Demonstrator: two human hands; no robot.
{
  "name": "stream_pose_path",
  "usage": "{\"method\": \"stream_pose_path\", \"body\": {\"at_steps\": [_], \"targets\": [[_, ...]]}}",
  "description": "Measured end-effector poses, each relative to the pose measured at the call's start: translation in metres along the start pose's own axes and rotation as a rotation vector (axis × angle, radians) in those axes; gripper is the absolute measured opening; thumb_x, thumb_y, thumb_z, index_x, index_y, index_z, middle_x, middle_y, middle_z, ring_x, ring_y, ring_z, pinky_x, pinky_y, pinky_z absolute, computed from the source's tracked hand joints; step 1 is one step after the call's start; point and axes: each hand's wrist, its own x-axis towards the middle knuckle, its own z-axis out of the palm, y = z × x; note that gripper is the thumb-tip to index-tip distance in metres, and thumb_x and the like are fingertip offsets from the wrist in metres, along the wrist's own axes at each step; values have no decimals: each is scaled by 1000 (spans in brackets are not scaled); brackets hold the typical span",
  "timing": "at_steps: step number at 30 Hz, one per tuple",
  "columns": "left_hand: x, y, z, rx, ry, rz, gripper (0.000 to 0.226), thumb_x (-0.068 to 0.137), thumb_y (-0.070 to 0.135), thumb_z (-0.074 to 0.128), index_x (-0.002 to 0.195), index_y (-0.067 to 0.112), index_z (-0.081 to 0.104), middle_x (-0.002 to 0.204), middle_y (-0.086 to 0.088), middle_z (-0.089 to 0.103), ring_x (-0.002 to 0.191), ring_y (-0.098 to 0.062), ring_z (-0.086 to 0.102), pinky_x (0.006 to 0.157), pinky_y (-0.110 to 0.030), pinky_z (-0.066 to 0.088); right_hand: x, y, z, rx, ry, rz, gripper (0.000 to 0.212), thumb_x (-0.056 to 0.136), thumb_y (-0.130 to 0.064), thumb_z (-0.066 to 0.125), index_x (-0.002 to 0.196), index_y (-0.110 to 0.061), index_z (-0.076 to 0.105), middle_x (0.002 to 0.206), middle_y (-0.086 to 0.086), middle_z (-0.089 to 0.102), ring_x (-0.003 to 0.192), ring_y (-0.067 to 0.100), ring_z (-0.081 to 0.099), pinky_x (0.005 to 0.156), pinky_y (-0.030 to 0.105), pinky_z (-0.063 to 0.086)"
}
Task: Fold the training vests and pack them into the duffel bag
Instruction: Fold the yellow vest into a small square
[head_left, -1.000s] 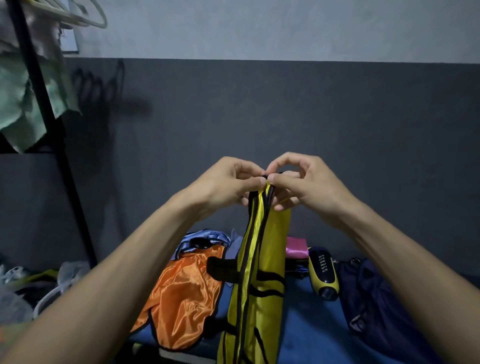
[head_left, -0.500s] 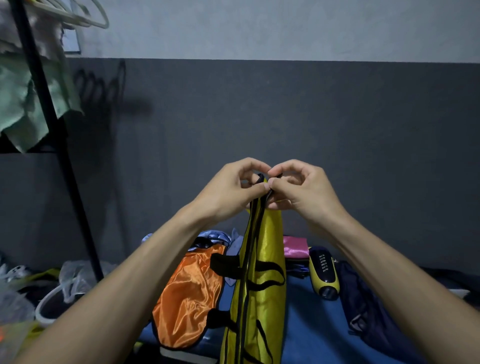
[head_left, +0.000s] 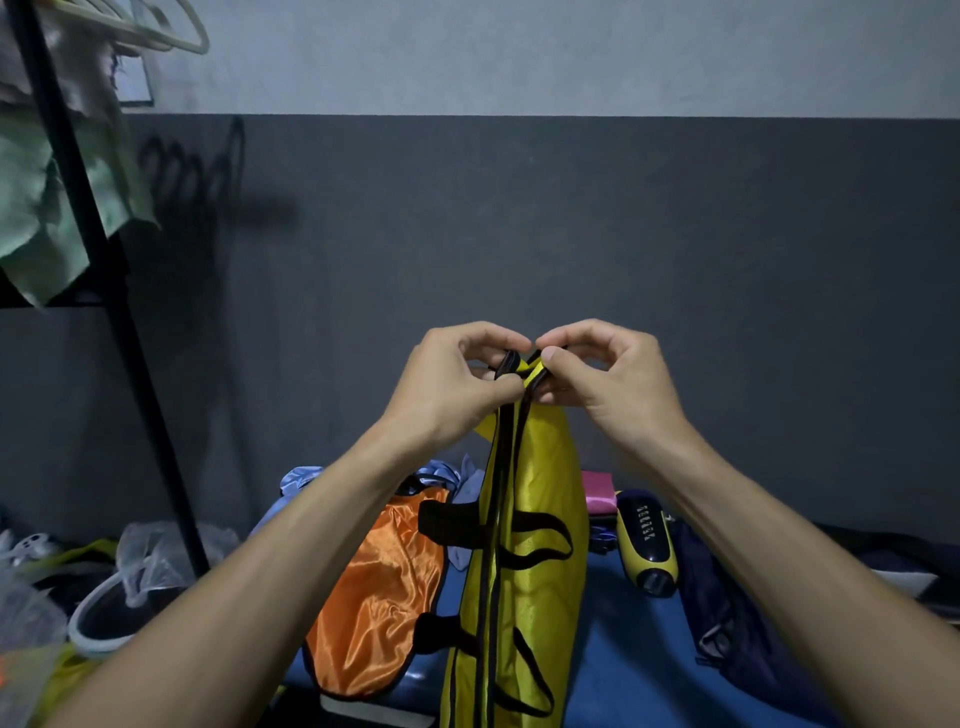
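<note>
A shiny yellow training vest (head_left: 530, 561) with black trim hangs straight down in front of me, doubled lengthwise. My left hand (head_left: 452, 384) and my right hand (head_left: 608, 379) pinch its top straps side by side at chest height, fingertips touching. An orange vest (head_left: 374, 603) with black trim lies flat on the blue surface (head_left: 634, 660) below and left of the yellow one. A light blue vest (head_left: 301, 478) is bunched behind the orange one. A dark navy duffel bag (head_left: 737, 618) lies at the right on the blue surface.
A yellow and black device (head_left: 647, 540) and a pink folded cloth (head_left: 597, 491) lie behind the yellow vest. A black rack pole (head_left: 104, 270) with hanging green cloth (head_left: 47, 197) stands at the left. A shoe (head_left: 109, 608) and plastic bags sit on the floor at lower left.
Both hands have lowered slightly with the yellow vest and shifted their pinch on the top straps. The vest hangs a little lower over the blue surface.
</note>
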Motion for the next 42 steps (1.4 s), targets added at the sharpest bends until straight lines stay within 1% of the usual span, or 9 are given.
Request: {"method": "stream_pose_path", "body": {"at_steps": [3,9,19,22,27,33,37,39,42], "targets": [[2,-3,-1,-106,16,-72,31,79,1,72,97,26,79,80,5,69,73,-27,72,80,-52,61,-1,-1,-7,-45,-82,9,18,95,3,61,98,-6,76,87,19,75,72,25,75,71,34,62],[5,-2,-5,-240,3,-181,28,85,-8,69,100,14,77,78,2,69,74,-15,71,62,-26,56,-5,-1,-19,-328,-209,-171,19,88,-5,73,101,-18,80,87,0,78,84,18,76,81,39,62],[5,2,-2,-292,-54,-210,26,86,-10,68,103,9,75,80,-4,72,73,-16,72,67,-29,58,12,-10,-11,-825,-211,-396,10,79,-26,79,87,-28,73,78,-12,62,74,3,58,66,30,46],[4,3,-3,-278,-89,-184,26,88,-8,68,107,8,76,83,-8,75,80,-21,73,86,-44,59,18,-17,-9,-800,-255,-352,21,77,-27,79,94,-26,67,97,-10,62,92,5,58,77,26,48],[1,4,-3,-304,-97,-193,25,82,6,76,107,6,76,103,-25,75,90,-31,73,99,-64,50,27,-25,-9,-785,-340,-193,18,73,-32,80,81,-25,66,80,-5,72,79,12,68,73,40,56],[2,4,-2,-329,-43,-174,14,90,0,70,100,8,76,95,-19,75,82,-23,72,87,-51,59,29,-19,-10,-650,-391,-144,34,63,-53,72,81,-24,66,84,2,74,86,23,71,79,53,57],[1,4,-2,-321,-24,-133,13,91,2,72,98,13,76,86,-8,75,76,-17,72,72,-35,61,27,-13,-12,-583,-400,-173,26,74,-46,77,88,-24,70,87,-2,75,88,17,72,84,52,56],[0,3,-2,-303,-9,-112,14,91,4,72,98,15,76,89,-11,74,79,-18,73,75,-39,62,27,-13,-14,-581,-430,-167,23,79,-38,81,91,-22,70,93,-6,75,97,5,70,93,47,54],[0,4,-2,-299,14,-107,14,92,3,72,99,14,76,90,-13,73,80,-18,72,76,-40,61,24,-13,-16,-531,-477,-130,39,73,-49,79,94,-20,64,98,-2,74,101,10,69,97,49,53]]}}
